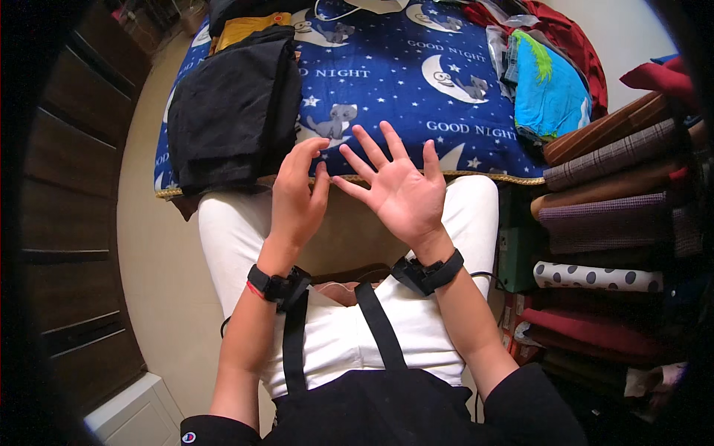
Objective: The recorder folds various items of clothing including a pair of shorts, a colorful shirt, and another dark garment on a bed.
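Both of my hands are raised over my lap, bare and holding nothing. My left hand [301, 189] is turned side-on, its fingers slightly curled and the thumb apart from them. My right hand [399, 181] faces palm up with all its fingers spread. The little finger of the right hand comes close to the left thumb. Beyond them lies a dark blue blanket [385, 83] printed with moons, stars and grey cats. Folded black cloth [223, 111], perhaps trousers, rests on its left side, nearest my left hand. Black straps with small devices circle both wrists.
A yellow cloth [251, 30] lies behind the black one. At the blanket's right are a bright blue garment [546, 83] and dark red cloth [577, 42]. Fabric rolls [608, 139] are stacked along the right. A dark slatted wooden panel [78, 184] stands at left, above pale floor [162, 267].
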Demonstrator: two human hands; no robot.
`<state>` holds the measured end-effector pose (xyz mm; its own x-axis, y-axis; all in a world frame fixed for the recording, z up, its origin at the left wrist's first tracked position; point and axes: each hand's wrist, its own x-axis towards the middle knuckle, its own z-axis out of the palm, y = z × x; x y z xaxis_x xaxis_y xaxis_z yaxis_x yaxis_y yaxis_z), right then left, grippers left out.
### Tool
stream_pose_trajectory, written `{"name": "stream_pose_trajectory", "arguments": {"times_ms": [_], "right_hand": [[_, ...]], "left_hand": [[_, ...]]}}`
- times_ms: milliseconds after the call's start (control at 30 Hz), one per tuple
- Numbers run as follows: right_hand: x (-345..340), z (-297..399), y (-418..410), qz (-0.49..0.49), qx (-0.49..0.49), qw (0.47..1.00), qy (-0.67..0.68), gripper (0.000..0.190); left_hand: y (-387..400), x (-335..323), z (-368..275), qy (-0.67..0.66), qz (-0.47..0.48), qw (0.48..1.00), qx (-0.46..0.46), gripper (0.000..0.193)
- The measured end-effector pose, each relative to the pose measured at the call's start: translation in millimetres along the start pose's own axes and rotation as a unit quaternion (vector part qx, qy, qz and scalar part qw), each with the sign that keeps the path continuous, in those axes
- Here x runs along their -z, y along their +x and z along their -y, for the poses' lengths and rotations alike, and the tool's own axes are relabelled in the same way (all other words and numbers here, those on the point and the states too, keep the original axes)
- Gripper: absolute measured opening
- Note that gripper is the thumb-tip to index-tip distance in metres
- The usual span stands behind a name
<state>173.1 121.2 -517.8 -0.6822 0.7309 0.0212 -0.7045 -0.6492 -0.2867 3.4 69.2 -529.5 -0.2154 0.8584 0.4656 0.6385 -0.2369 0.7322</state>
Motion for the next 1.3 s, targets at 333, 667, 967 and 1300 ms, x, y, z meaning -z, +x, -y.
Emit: {"name": "stream_pose_trajectory", "arguments": {"times_ms": [333, 667, 967, 1300], "right_hand": [[0.5, 1.7, 0.3, 0.023, -0.018, 0.999, -0.017, 0.088], [-4.9, -6.7, -1.2, 0.032, -0.040, 0.996, -0.077, 0.086], [-3.0, -15.6, -1.6, 0.037, -0.049, 0.990, -0.123, 0.080], [-5.4, -16.5, -1.3, 0.042, -0.057, 0.982, -0.173, 0.088]], "left_hand": [[0.1, -5.2, -11.0, 0.015, 0.004, 0.999, -0.052, 0.024], [-1.3, -9.8, -19.7, 0.068, -0.027, 0.995, -0.071, 0.016], [-4.0, -11.1, -14.8, 0.088, -0.040, 0.993, -0.075, 0.011], [-1.1, -11.6, -14.4, 0.084, -0.023, 0.993, -0.080, 0.011]]}}
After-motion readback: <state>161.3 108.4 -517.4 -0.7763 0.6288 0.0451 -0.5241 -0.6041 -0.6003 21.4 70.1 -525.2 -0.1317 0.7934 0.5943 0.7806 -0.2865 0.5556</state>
